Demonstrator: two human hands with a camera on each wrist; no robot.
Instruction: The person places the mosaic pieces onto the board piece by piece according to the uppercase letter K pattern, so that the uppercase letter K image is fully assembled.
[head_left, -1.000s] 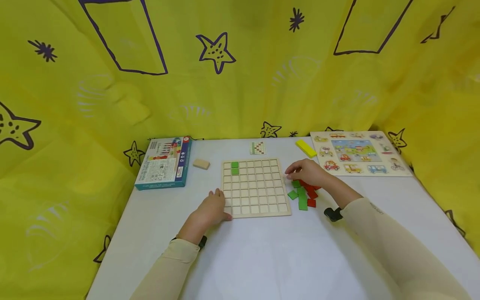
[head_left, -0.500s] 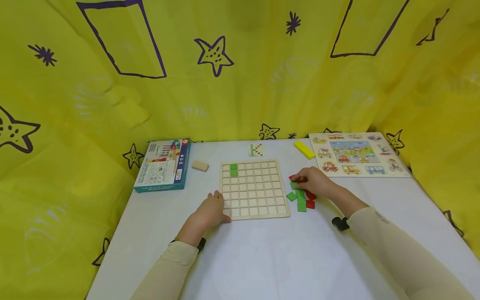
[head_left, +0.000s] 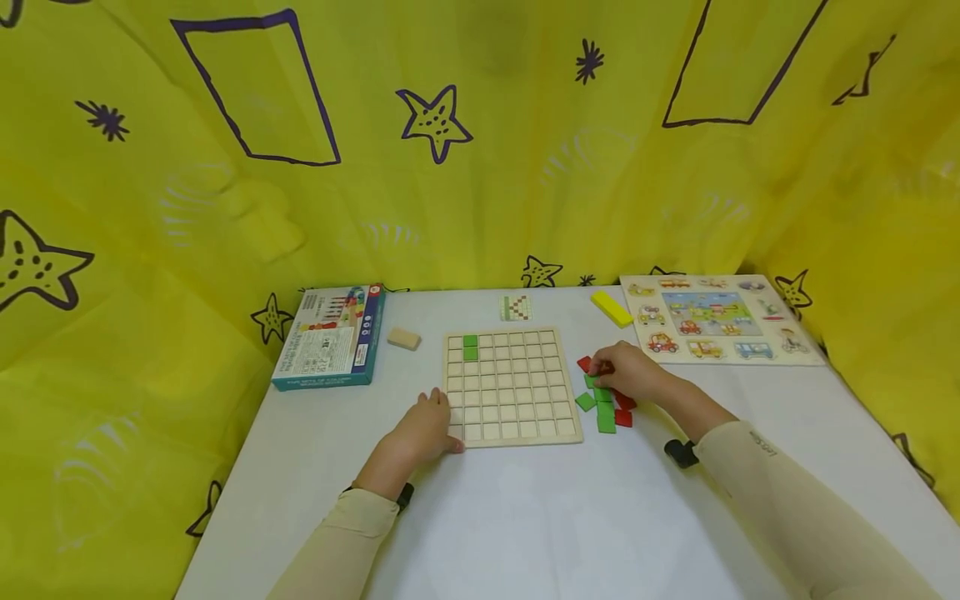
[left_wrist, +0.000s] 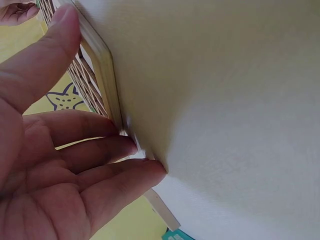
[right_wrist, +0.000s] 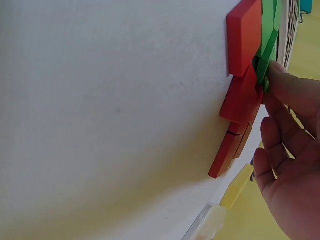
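A wooden grid board lies mid-table with two green tiles in cells near its upper left corner. My left hand rests on the board's lower left corner, thumb on the near edge and nearly straight fingers along the left side, also seen in the left wrist view. At the board's right is a loose pile of green tiles and red tiles. Over the pile's far end, my right hand pinches a green tile between thumb and forefinger; the hand partly hides the red tiles.
Behind the board lies a small pattern card. A boxed game and a wooden block are at the left. A yellow block and a vehicle picture puzzle lie back right. A yellow curtain hangs behind.
My right hand has come down from beside the board's right edge onto the tile pile, and its fingers have closed on a green tile. The left hand stays on the board's corner.
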